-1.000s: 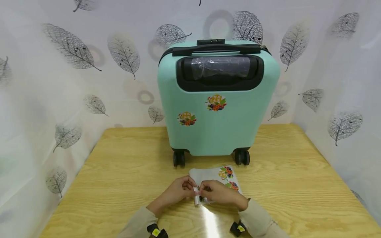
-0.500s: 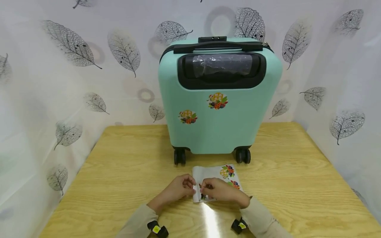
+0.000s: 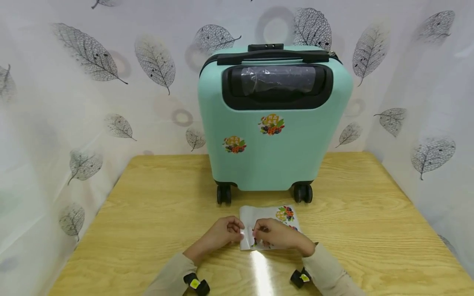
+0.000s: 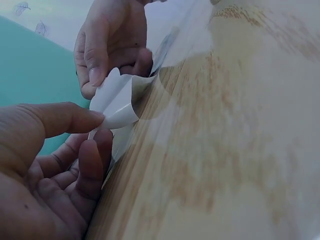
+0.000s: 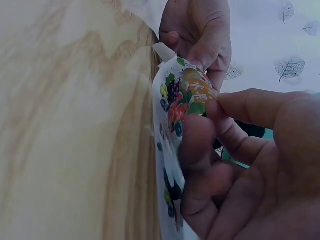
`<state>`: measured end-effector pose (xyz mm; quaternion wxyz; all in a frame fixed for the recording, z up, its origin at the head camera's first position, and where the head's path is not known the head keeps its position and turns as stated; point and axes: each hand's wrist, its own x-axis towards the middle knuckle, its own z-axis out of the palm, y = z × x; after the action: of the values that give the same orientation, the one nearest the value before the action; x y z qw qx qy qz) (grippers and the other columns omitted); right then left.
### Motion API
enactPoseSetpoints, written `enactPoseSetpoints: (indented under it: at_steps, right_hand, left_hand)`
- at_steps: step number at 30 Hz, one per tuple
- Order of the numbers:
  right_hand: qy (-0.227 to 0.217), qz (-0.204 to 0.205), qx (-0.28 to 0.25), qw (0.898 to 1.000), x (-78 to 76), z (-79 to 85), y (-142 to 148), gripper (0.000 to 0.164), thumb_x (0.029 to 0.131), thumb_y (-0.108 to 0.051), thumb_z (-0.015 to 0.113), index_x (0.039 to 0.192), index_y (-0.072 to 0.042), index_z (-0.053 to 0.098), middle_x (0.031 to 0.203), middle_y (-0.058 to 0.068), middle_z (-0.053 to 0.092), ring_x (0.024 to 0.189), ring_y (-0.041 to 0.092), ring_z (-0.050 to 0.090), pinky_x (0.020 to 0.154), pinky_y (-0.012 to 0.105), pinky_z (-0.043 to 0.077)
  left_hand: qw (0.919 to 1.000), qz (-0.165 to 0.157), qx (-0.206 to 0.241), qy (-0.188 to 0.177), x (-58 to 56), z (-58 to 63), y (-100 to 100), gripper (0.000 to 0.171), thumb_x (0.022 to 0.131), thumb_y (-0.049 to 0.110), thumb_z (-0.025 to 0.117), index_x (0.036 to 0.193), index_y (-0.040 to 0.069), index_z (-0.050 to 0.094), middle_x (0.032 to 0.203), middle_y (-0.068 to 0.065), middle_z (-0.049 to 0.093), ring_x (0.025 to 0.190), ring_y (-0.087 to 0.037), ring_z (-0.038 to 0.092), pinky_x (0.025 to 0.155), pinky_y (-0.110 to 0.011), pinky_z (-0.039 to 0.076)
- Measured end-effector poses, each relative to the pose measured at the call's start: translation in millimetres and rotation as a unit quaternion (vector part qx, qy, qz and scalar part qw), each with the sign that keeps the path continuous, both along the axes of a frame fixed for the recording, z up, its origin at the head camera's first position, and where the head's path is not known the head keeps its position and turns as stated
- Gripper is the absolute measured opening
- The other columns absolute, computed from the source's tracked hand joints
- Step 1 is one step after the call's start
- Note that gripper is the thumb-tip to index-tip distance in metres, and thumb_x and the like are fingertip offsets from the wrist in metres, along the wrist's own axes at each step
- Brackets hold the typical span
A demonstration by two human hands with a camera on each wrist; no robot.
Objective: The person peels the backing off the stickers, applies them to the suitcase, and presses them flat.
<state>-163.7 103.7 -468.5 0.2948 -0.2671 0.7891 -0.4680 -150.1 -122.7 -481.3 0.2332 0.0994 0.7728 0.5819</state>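
Observation:
A white sticker sheet (image 3: 246, 213) printed with round fruit stickers lies on the table before the suitcase. My left hand (image 3: 222, 233) pinches its left edge between thumb and forefinger, and the paper bends up there in the left wrist view. From the other side my right hand (image 3: 281, 235) pinches the edge of a fruit sticker (image 5: 187, 95), which shows orange lettering, berries and green leaves in the right wrist view. That part of the sheet curves upward between both hands. My right fingers cover some of the lower stickers in the head view.
A mint-green suitcase (image 3: 274, 164) stands upright on its black wheels behind the sheet. Its front carries an upper sticker (image 3: 271, 124) and a lower-left sticker (image 3: 234, 144). The wooden table (image 3: 159, 193) is bordered by leaf-patterned curtains (image 3: 155, 131) at the back and sides.
My right hand has shifted slightly right, away from my left hand. The sheet's left edge, rolled up tightly before, now spreads wider. My left hand keeps its place at that edge.

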Motion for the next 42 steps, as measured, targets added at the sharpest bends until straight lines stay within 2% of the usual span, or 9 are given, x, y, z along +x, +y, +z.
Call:
enactPoseSetpoints:
  at_steps: [4, 9, 17, 22, 28, 31, 42]
  right_hand:
    - [-0.014, 0.004, -0.009, 1.000, -1.2, 1.8, 4, 0.016, 0.098, -0.009, 0.046, 0.094, -0.004, 0.061, 0.072, 0.001, 0.055, 0.053, 0.005, 0.045, 0.049, 0.019, 0.040]
    - [-0.011, 0.006, -0.021, 1.000, -3.6, 3.9, 8, 0.018, 0.100, -0.012, 0.047, 0.095, -0.002, 0.060, 0.083, 0.008, 0.064, 0.058, 0.007, 0.052, 0.053, 0.021, 0.046]
    - [0.004, 0.006, -0.014, 1.000, -5.7, 5.2, 12, 0.018, 0.100, -0.013, 0.049, 0.093, -0.001, 0.061, 0.083, 0.010, 0.065, 0.062, 0.009, 0.056, 0.057, 0.022, 0.049]
    - [0.013, 0.000, -0.012, 1.000, -4.2, 5.9, 18, 0.018, 0.100, -0.014, 0.050, 0.094, -0.001, 0.061, 0.084, 0.009, 0.064, 0.060, 0.008, 0.055, 0.055, 0.021, 0.048]
    - [-0.014, -0.012, -0.035, 0.999, 1.7, 6.0, 29, 0.020, 0.100, -0.014, 0.049, 0.097, 0.003, 0.060, 0.084, 0.013, 0.060, 0.058, 0.007, 0.053, 0.050, 0.019, 0.043]
    - [-0.013, -0.011, -0.041, 0.999, 2.9, 5.9, 32, 0.020, 0.101, -0.012, 0.048, 0.097, 0.004, 0.059, 0.083, 0.014, 0.059, 0.058, 0.007, 0.052, 0.050, 0.017, 0.042]
    - [-0.008, -0.020, -0.033, 0.999, 3.3, 4.9, 47, 0.019, 0.100, -0.011, 0.047, 0.097, 0.004, 0.059, 0.082, 0.012, 0.059, 0.060, 0.007, 0.053, 0.052, 0.018, 0.043]
  left_hand:
    - [1.0000, 0.005, 0.004, -0.001, -0.9, 0.7, 1, 0.023, 0.085, 0.005, 0.069, 0.103, -0.003, 0.059, 0.081, -0.001, 0.054, 0.062, -0.009, 0.049, 0.049, -0.022, 0.039]
    - [0.9999, 0.010, -0.003, -0.002, -2.3, 1.7, 0, 0.023, 0.084, 0.005, 0.069, 0.103, -0.003, 0.059, 0.080, -0.001, 0.054, 0.062, -0.010, 0.050, 0.049, -0.022, 0.039]
    - [0.9999, 0.010, -0.010, 0.000, -3.3, 4.8, 1, 0.023, 0.085, 0.006, 0.069, 0.104, -0.002, 0.059, 0.081, -0.001, 0.054, 0.063, -0.010, 0.052, 0.049, -0.023, 0.039]
    - [0.9998, 0.015, -0.009, 0.003, -1.3, 7.2, 1, 0.024, 0.086, 0.006, 0.069, 0.106, -0.003, 0.058, 0.082, -0.002, 0.055, 0.065, -0.011, 0.053, 0.051, -0.023, 0.040]
    - [0.9996, 0.019, -0.016, 0.014, 2.6, 6.1, -1, 0.024, 0.086, 0.005, 0.068, 0.106, -0.003, 0.058, 0.082, -0.003, 0.057, 0.065, -0.011, 0.052, 0.052, -0.024, 0.042]
    - [0.9995, 0.022, -0.016, 0.016, 3.9, 6.4, -1, 0.024, 0.086, 0.004, 0.068, 0.107, -0.004, 0.058, 0.082, -0.004, 0.057, 0.065, -0.012, 0.052, 0.052, -0.024, 0.041]
    - [0.9992, 0.020, -0.025, 0.022, 1.4, 4.9, -4, 0.023, 0.087, 0.005, 0.068, 0.106, -0.004, 0.058, 0.081, -0.003, 0.057, 0.063, -0.012, 0.052, 0.051, -0.023, 0.040]
